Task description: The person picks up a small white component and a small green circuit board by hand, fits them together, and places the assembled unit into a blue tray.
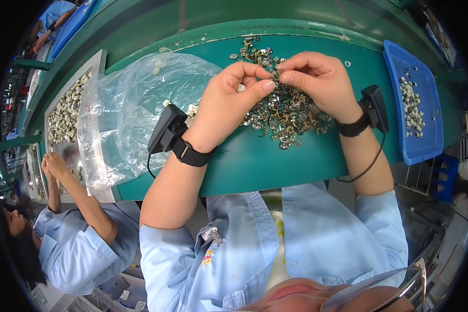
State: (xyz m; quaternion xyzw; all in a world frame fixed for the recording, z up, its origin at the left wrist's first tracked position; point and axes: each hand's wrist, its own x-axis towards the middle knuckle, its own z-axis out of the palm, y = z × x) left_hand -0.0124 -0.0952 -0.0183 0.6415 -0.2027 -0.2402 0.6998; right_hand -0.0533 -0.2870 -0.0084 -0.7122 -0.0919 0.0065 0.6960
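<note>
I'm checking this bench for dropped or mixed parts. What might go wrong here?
The pile of small metal parts reaches close to the near table edge, so pieces may roll off. Both hands, left hand and right hand, pinch one tiny part above it; if it slips, it is lost in the pile. The loose plastic bag might snag.

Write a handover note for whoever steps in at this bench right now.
Left hand: fingers pinched on a small metal part, over the pile.
Right hand: fingertips meet the left's on the same part.
Pile of small metal parts: on the green table, under both hands.
Blue tray: at right, some parts in it.
Clear bag: at left, nearly empty.
Done: some parts lie in the tray.
Left: most of the pile is on the table.
</note>
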